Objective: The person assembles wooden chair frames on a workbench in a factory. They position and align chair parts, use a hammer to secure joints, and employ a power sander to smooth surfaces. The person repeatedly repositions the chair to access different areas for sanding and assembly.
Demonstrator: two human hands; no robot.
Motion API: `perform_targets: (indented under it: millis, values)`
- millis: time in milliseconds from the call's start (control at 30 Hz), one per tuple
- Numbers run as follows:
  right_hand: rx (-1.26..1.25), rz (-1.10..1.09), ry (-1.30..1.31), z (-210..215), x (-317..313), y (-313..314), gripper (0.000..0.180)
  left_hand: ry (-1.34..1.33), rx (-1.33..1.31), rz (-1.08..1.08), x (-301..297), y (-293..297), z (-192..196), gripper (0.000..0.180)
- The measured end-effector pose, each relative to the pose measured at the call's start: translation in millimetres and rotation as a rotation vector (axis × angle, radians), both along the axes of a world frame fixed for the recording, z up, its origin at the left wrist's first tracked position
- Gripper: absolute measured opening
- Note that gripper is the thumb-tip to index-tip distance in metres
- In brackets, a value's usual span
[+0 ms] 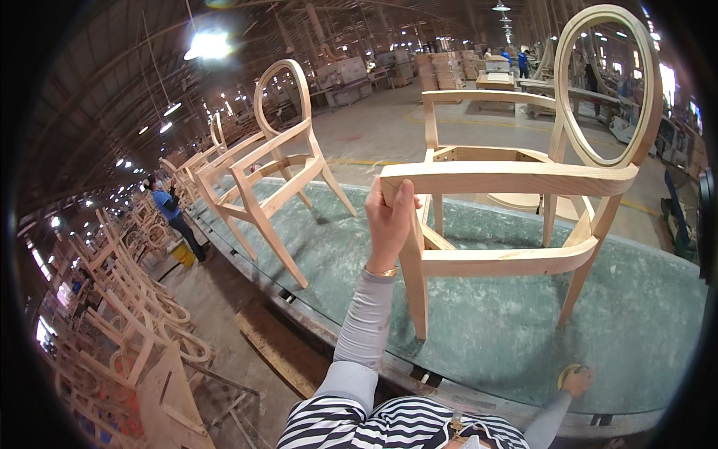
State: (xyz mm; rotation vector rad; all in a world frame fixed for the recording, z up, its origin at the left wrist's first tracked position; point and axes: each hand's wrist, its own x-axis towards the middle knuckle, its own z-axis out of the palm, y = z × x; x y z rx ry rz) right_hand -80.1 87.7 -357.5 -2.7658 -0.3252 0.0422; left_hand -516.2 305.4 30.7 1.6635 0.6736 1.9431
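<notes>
A bare wooden chair frame with an oval open back stands upright on the green work surface at the right. My left hand is closed round the front end of its near armrest, thumb on the near face. Low at the right, close to the surface, my right hand is closed on a small curved yellow thing. Its exact kind is too small to tell. The chair's seat opening has no panel in it.
A second chair frame stands further left on the long surface, with several more beyond it. A person in blue stands on the far left, beside a yellow bucket. Many wooden chair parts are piled on the floor at the left.
</notes>
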Motion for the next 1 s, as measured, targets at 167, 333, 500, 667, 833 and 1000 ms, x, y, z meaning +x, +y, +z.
perform_targets:
  millis: [167, 333, 500, 667, 833, 1000]
  values:
    - [0.082, 0.002, 0.043, 12.3, -6.8, -12.7, 0.071, 0.039, 0.082, -0.209, -13.1, 14.3, -7.8, 0.041]
    - [0.708, 0.302, -0.091, 41.6, -84.3, -16.0, 0.076, 0.121, 0.004, -0.732, -44.9, 39.6, -32.4, 0.049]
    - [1.095, 0.459, -0.197, 194.5, -246.5, 40.0, 0.066, 0.676, -0.155, -0.658, -81.2, 46.9, -67.4, 0.07]
    - [1.491, 0.774, -0.449, 329.7, -356.9, 78.5, 0.064, 0.702, -0.15, -0.728, -75.3, 56.7, -75.9, 0.071]
    - [1.309, 0.799, -0.847, 393.1, -398.4, 122.1, 0.065, 0.69, -0.118, -0.768, -75.7, 62.3, -79.2, 0.069]
    - [1.45, 0.536, -0.681, 420.8, -367.9, 128.6, 0.061, 0.663, -0.112, -0.788, -75.2, 59.5, -78.4, 0.07]
